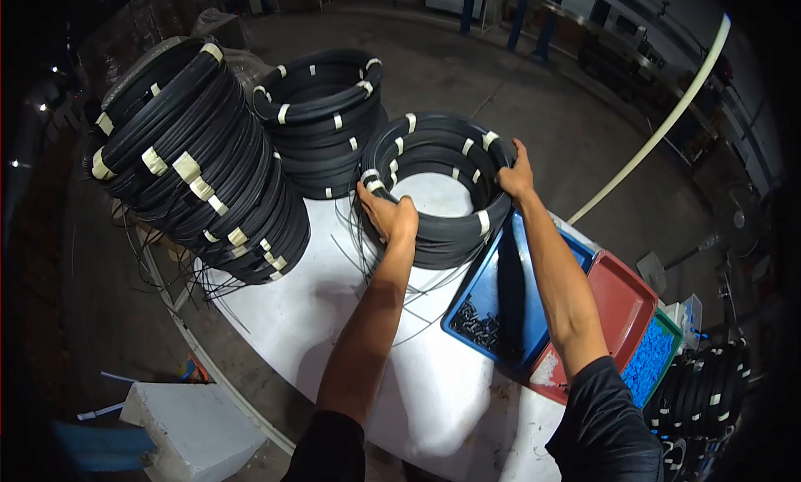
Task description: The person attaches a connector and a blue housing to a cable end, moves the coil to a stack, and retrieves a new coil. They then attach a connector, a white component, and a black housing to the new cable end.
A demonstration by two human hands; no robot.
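Note:
A stack of black tubing coils (450, 244), bound with pale tape, stands on the white table (334, 315). My left hand (390, 215) grips the top coil (442, 223) at its near left side, thumb over the rim. On the far right side of that same coil, my right hand (517, 175) is closed with its fingers round the outer edge. Looking down through the rings, I see the white tabletop. Thin loose ends stick out from the stack near my left wrist.
A taller leaning coil stack (209, 173) stands at left, another coil stack (321, 123) behind. At right sit a blue tray (501, 290) with small black parts, a red tray (622, 298) and a green tray (667, 361) with blue pieces. A pale tube (659, 136) arches at right.

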